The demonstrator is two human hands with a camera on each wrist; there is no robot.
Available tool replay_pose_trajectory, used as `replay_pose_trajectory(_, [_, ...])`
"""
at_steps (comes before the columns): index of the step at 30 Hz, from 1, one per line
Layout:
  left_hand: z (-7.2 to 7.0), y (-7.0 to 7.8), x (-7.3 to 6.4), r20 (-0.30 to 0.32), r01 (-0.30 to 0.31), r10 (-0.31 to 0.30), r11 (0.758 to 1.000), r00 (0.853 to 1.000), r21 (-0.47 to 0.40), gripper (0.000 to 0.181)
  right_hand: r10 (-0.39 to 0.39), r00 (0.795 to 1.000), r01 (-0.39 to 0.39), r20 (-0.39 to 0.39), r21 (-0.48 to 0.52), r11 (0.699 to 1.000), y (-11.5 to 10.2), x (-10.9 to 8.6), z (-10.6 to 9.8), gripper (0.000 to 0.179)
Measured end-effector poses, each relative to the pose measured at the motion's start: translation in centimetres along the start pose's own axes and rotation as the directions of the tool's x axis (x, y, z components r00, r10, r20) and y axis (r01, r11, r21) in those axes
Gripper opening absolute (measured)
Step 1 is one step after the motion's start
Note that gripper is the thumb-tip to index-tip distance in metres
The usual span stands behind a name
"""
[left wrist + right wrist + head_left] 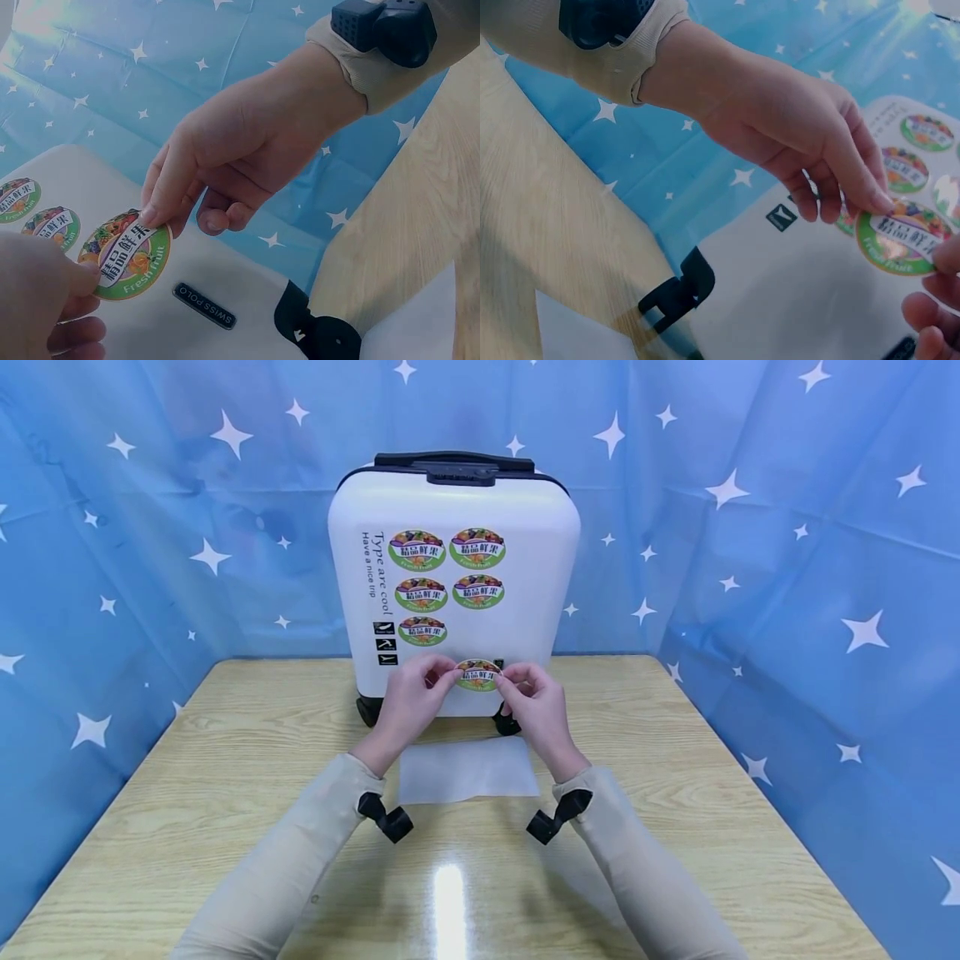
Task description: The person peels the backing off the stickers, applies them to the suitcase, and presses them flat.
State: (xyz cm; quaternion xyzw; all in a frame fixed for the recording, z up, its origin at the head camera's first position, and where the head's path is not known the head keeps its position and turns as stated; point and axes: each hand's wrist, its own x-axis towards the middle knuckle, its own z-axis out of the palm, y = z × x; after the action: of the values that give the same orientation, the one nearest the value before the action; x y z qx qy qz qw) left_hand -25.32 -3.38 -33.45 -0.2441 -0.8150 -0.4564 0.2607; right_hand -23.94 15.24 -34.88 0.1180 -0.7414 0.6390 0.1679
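Both hands hold an oval fruit sticker [478,676] by its opposite ends, low in front of a white suitcase [536,560]. My left hand [416,693] pinches its left end between thumb and finger. The right end is pinched by my right hand [536,702]. Colourful fruit, a white band of characters and a green rim with "Fresh fruit" show on the sticker in the left wrist view. Several matching stickers [477,548] are on the suitcase front above the hands, in two columns. Beside the held sticker sits a dark "SWISS POLO" badge [204,305], partly hidden in the head view.
The suitcase stands upright on a wooden table [247,760], with black wheels [369,710] below and a black handle [453,462] on top. A white paper sheet [468,770] lies in front of it. Blue star-patterned curtains [165,510] surround the table at the back and sides.
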Motion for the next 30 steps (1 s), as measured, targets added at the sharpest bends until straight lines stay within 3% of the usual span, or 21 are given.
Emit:
replay_pose_trajectory(16, [0.3, 0.5, 1.8, -0.038, 0.056, -0.054, 0.996, 0.998, 0.068, 0.012, -0.014, 0.998, 0.011, -0.057, -0.054, 0.998, 0.0, 1.9, 0.4, 0.02])
replay_pose_trajectory(30, [0.8, 0.6, 3.4, -0.09, 0.066, -0.052, 0.984, 0.995, 0.166, 0.012, -0.068, 0.992, 0.055, -0.104, -0.121, 0.991, -0.4, 3.8, 0.9, 0.015])
